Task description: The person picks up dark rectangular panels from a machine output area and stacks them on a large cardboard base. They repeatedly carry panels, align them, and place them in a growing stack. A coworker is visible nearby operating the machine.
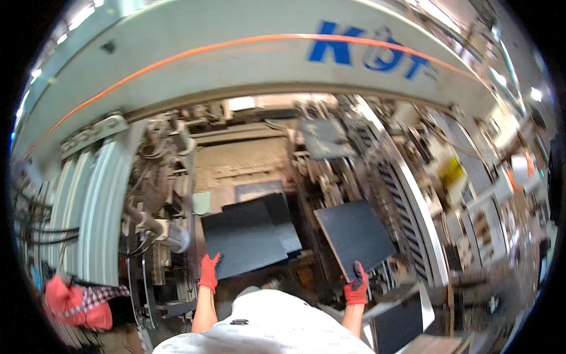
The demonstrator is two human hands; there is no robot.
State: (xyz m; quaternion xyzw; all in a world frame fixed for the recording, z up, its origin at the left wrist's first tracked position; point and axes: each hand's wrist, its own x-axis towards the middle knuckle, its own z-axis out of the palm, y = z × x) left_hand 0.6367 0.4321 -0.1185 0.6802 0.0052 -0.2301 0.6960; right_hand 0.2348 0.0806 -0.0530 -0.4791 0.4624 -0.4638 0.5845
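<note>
My left hand (209, 274), in a red glove, is at the lower left edge of a large black panel (247, 239). Its fingers are spread, and it appears to touch that edge without gripping it. Another dark panel (282, 218) lies partly under the large one. My right hand (356, 288), gloved in red with dark fingers, grips the near edge of a second black panel (356, 233). That panel is tilted beside the rail on the right. The fingers beneath it are hidden.
A pale machine beam (236, 65) with an orange line crosses above. To the right runs a white-edged rail (407, 200); ribbed grey covers (100, 206) stand left. More dark boards (398, 324) rest at the lower right. Someone in red (79, 304) is at the lower left.
</note>
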